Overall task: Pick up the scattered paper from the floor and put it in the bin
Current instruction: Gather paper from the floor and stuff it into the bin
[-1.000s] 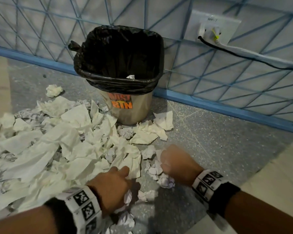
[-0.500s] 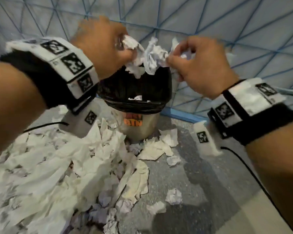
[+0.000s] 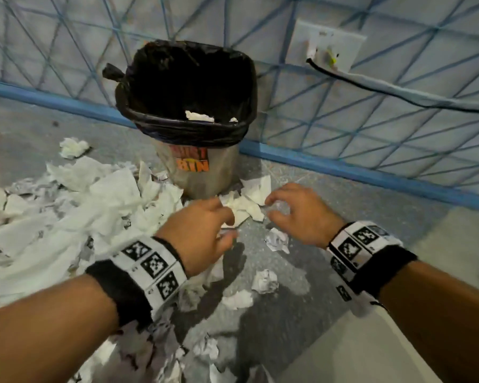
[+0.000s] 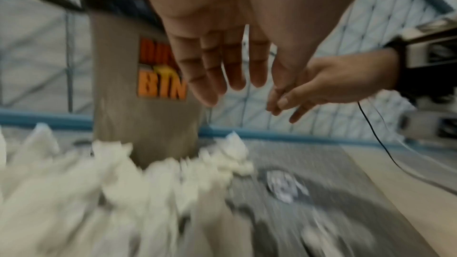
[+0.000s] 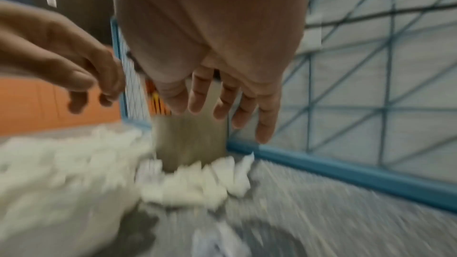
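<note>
A metal bin (image 3: 202, 172) with a black liner (image 3: 177, 128) stands against the wall, a few white scraps inside it. Crumpled white paper (image 3: 75, 205) covers the floor left of the bin, with flat pieces (image 3: 249, 200) at its foot. My left hand (image 3: 205, 230) and right hand (image 3: 293, 211) hover low over those pieces, fingers relaxed and empty. The left wrist view shows the left hand (image 4: 222, 65) open in front of the bin (image 4: 123, 105). In the right wrist view the right hand (image 5: 222, 95) is open above the paper (image 5: 197, 179).
A blue skirting (image 3: 371, 172) runs along a mesh-patterned wall. A wall socket (image 3: 327, 45) holds a black cable (image 3: 398, 95) leading right. Small paper balls (image 3: 264, 280) lie on the grey floor near me. A paler floor strip (image 3: 398, 341) is at the right.
Both hands were raised over the bin holding crumpled paper; they have since let it go and dropped back down, empty, to the paper at the bin's foot.
</note>
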Action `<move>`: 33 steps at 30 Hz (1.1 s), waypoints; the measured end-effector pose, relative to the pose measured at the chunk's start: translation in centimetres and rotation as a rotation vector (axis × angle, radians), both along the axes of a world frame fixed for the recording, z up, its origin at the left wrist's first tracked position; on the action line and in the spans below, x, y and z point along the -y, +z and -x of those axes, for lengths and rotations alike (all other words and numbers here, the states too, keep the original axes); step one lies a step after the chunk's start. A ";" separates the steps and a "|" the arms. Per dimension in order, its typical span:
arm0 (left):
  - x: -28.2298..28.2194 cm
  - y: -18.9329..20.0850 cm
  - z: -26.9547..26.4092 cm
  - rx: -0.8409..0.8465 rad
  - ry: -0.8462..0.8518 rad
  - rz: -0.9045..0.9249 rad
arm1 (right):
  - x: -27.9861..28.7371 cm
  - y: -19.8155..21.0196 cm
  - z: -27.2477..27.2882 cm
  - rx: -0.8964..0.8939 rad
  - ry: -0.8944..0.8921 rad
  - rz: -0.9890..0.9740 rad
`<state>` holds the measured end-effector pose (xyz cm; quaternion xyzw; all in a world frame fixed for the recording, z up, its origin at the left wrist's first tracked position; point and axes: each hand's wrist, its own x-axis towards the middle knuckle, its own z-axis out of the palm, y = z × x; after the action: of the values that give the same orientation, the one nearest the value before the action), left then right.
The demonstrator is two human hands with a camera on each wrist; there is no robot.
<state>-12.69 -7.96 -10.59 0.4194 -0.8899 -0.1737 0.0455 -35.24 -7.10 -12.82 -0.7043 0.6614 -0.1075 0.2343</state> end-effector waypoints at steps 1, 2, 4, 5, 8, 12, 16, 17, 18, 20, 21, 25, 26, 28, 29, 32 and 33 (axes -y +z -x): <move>-1.5 -1.7 0.6 0.103 -0.032 -0.101 | -0.4 -1.9 0.3 -0.033 0.033 -0.113; -3.3 -4.2 1.2 0.207 -0.088 -0.196 | -0.7 -3.8 0.3 -0.072 0.050 -0.206; -6.9 -8.7 2.3 0.300 -0.136 -0.351 | -1.5 -7.0 0.2 -0.199 0.082 -0.369; -8.5 -10.2 2.7 0.310 -0.113 -0.400 | -2.0 -8.2 0.0 -0.288 0.117 -0.425; -11.2 -11.8 3.7 0.257 -0.060 -0.464 | -5.0 -10.0 -0.2 -0.441 0.190 -0.367; -12.1 -12.6 5.8 0.246 -0.056 -0.325 | -9.5 -12.1 2.8 -0.394 0.152 -0.229; -11.6 -14.6 4.9 0.291 -0.163 -0.409 | -12.7 -12.6 4.1 -0.285 0.189 -0.193; -11.5 -15.1 4.4 0.300 -0.206 -0.397 | -13.0 -12.5 4.0 -0.281 0.192 -0.189; -11.3 -15.0 3.9 0.312 -0.266 -0.352 | -13.2 -12.2 3.6 -0.258 0.194 -0.210; -11.2 -14.7 3.4 0.282 -0.323 -0.275 | -13.5 -12.0 2.8 -0.214 0.227 -0.240; -11.0 -14.3 3.4 0.248 -0.322 -0.254 | -13.7 -11.8 2.3 -0.200 0.257 -0.259; -9.8 -12.2 1.5 0.168 -0.226 -0.376 | -15.2 -9.8 -0.7 -0.090 0.365 -0.287; -9.3 -11.8 0.8 0.201 -0.246 -0.335 | -16.1 -9.5 -1.5 -0.026 0.391 -0.281; -8.3 -11.4 -1.1 0.257 -0.252 -0.284 | -18.3 -9.2 -3.3 0.085 0.467 -0.318; -7.8 -11.1 -2.1 0.265 -0.239 -0.266 | -19.5 -9.5 -3.8 0.109 0.507 -0.347; -6.4 -9.5 -4.4 0.219 -0.249 -0.169 | -22.5 -10.3 -4.9 0.109 0.582 -0.375; -6.2 -9.1 -5.2 0.235 -0.253 -0.172 | -22.9 -10.6 -5.1 0.075 0.590 -0.342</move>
<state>-7.50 -1.80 -19.74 0.3239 -0.9166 -0.2031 -0.1170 -30.18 15.80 -23.43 -0.8115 0.4284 0.0515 0.3940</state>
